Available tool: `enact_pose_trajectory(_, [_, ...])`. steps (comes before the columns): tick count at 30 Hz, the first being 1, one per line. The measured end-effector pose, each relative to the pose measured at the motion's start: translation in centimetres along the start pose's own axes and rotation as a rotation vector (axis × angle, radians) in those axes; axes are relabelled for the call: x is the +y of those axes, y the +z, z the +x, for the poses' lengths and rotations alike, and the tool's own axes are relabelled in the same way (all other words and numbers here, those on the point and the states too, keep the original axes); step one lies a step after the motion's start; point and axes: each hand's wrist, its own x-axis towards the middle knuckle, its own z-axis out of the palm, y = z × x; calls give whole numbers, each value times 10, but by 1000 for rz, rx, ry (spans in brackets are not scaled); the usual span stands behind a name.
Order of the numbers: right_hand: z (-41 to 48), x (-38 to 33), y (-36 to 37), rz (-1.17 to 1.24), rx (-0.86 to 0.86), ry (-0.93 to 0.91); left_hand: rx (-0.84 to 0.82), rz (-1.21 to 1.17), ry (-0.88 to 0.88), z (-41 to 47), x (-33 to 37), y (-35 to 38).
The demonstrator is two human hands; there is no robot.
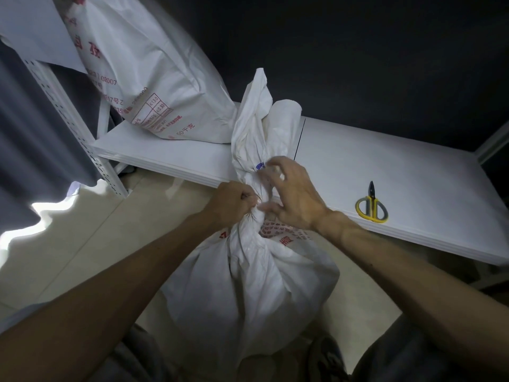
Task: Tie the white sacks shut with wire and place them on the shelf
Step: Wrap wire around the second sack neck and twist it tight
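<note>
White woven plastic fills the middle of the view: a full sack stands on the pale floor between the person's knees, just in front of a low white shelf. Its neck is gathered into a tight twist, and the loose top flares upward above it.

The left hand is clenched around the left side of the neck, where thin dark strands of wire show against the fabric. The right hand has its fingers spread and curled, fingertips touching the neck on the right side; it is blurred, and whether it pinches a wire end cannot be told.

The step in hand looks to be the tying itself: the wire is being wound or twisted around the neck. Next would likely come tightening the twist, perhaps trimming the ends, then lifting the sack onto the shelf.

A second sack already leans on the shelf at upper left. Its red print includes "50千克", "02007", "17号", and a small table with "13.0" and "0.30"; the rest is too small to read. Red characters on the near sack are creased and unreadable.

Yellow-handled scissors lie on the shelf to the right, well apart from the hands.
</note>
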Motion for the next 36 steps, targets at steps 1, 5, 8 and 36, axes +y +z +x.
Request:
enact_pose_trajectory(1, [3,5,-3,-126,-93,-140,-8,8,8,0,2,0])
enact_pose_trajectory(5, [11,17,9,-261,-331,-295,-21,23,33,-1,6,-1])
enact_pose_trajectory(8, [9,28,12,-174,-356,-296,-24,43,65,0,5,0])
enact_pose_trajectory(36, [-32,23,0,806,-508,664,-123,154,255,5,23,35])
